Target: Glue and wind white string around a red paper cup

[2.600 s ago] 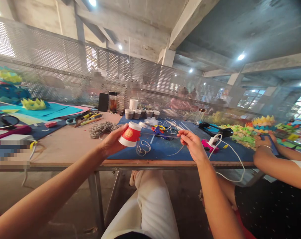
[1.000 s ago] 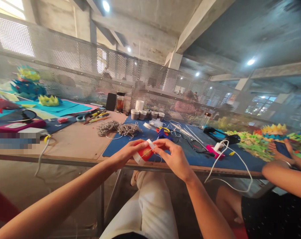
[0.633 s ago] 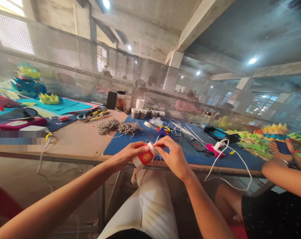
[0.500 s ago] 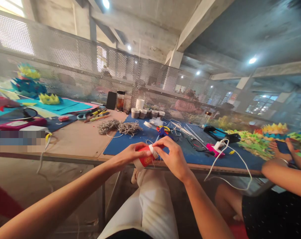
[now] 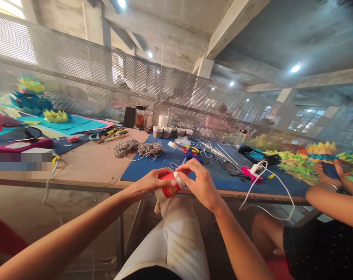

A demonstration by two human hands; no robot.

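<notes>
Head view: the red cup (image 5: 170, 190) is tipped, held near the tabletop's (image 5: 90, 165) front edge.
Left hand (image 5: 149, 182): wrapped on the cup.
Right hand (image 5: 202, 182): touching its white end (image 5: 180, 181) (I cannot tell if it pinches).
Finger work: close work at that end; it seems to need a still cup and gentle fingers.

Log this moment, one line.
left hand: holding red-and-white cup, tilted | right hand: pinching cup's white end | tabletop: blue mat, twine bundles
</notes>
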